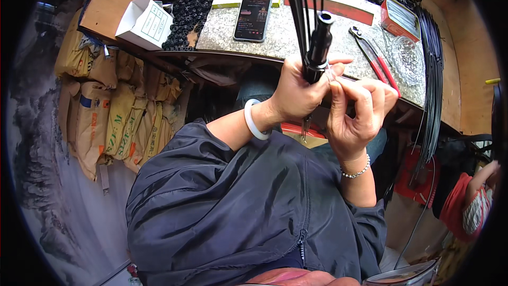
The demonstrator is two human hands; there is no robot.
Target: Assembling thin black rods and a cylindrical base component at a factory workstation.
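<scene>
My left hand (297,91), with a white bangle on its wrist, is closed around a black tubular fitting (319,45). The fitting stands upright with its open round end at the top. Several thin black rods (297,16) rise beside it from the same grip. Close against the fitting's lower part, my right hand (359,110) pinches thumb and forefinger together. Whatever lies between those fingertips is too small to make out. Below my left hand, thin dark ends (305,127) stick out.
On the workbench (222,37) lie a phone (253,15), red-handled cutting pliers (377,63) and clear bags of small metal pieces (405,61). Black parts (193,18) heap behind. Long black rods (434,69) hang over the right edge. Sacks (92,122) stand at left; another person's arm (482,177) shows at right.
</scene>
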